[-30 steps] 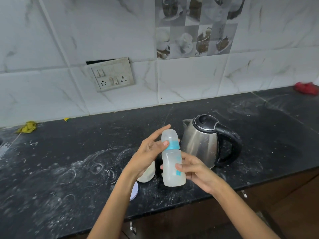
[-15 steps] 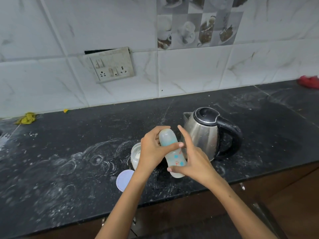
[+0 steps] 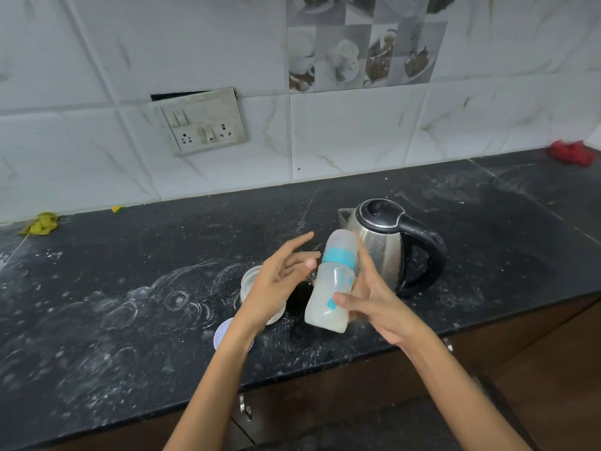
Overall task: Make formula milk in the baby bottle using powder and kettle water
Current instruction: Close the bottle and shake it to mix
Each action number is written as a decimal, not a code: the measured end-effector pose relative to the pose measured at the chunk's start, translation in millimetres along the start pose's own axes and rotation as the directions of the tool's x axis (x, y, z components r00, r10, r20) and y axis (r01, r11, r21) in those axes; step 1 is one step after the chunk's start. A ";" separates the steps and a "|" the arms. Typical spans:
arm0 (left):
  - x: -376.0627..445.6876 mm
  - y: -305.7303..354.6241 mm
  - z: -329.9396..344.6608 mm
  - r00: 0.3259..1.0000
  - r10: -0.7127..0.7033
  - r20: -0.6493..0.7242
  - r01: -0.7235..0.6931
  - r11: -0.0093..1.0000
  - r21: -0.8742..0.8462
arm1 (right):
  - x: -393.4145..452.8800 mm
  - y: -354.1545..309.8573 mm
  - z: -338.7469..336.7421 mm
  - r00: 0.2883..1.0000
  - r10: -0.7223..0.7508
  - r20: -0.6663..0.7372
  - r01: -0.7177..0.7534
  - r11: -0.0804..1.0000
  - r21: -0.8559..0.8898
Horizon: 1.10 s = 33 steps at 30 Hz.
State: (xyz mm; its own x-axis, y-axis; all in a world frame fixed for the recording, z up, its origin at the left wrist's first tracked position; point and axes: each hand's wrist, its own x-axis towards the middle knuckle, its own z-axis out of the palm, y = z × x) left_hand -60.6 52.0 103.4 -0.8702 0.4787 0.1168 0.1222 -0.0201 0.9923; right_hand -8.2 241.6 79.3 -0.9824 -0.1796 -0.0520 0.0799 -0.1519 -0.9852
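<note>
Both forearms rise from bottom of frame to centre: left hand [image 3: 279,281] w/ fingers straight & spread, palm facing right; right hand [image 3: 374,297] w/ fingers extended upward, thumb pressed across the baby bottle [image 3: 331,281].

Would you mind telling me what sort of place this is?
Most likely a home kitchen: a dark stone counter against a tiled wall, a steel kettle standing on it, and a socket panel above.

A wall socket plate [image 3: 203,125] hangs above the fingers; a yellow rag [image 3: 40,224] lies far left of them, a red cloth [image 3: 570,152] far right.
</note>
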 end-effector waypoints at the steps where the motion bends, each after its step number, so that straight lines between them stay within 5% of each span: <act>1: -5.1 -2.4 0.6 1.000 0.006 -0.023 -0.006 1.000 0.008 | -1.8 0.1 -1.7 0.999 -0.003 -0.036 0.003 1.000 0.011; 10: -28.5 -28.0 25.9 0.999 0.026 -0.021 -0.022 0.984 0.175 | -12.5 7.4 18.9 0.941 -0.210 -0.266 0.126 0.946 -0.299; 16: -29.6 -29.1 12.1 0.983 -0.105 0.150 0.132 0.975 -0.181 | -23.2 -7.4 4.9 0.992 -0.015 -0.123 -0.004 0.989 -0.151; 23: -35.9 -38.2 23.7 0.979 -0.106 0.175 0.133 0.979 -0.154 | -23.7 6.8 -3.5 0.992 0.095 -0.085 -0.094 0.996 0.007; 26: -41.9 -54.0 28.7 0.993 -0.112 0.033 0.112 0.994 -0.014 | -27.5 13.1 -9.2 0.987 0.049 -0.152 -0.036 0.995 0.088; 28: -46.2 -74.4 27.6 0.991 -0.136 -0.016 0.135 0.957 0.256 | -30.0 15.1 -11.9 0.975 -0.004 -0.223 0.041 0.986 0.159; 31: -53.2 -116.6 30.6 0.969 -0.237 0.071 0.106 0.658 0.746 | -32.6 17.7 -13.6 0.958 -0.042 -0.285 0.120 0.958 0.261; 33: -57.4 -138.6 38.0 0.949 -0.306 0.083 0.072 0.463 0.884 | -33.3 18.7 -14.1 0.951 -0.046 -0.305 0.145 0.939 0.311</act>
State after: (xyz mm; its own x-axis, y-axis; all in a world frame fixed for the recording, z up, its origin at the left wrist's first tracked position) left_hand -9.4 60.7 -42.4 -0.8234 0.5327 -0.1957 0.4155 0.8008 0.4314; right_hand 23.6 258.4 60.3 -0.9897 0.1323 -0.0544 -0.0145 -0.4709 -0.8821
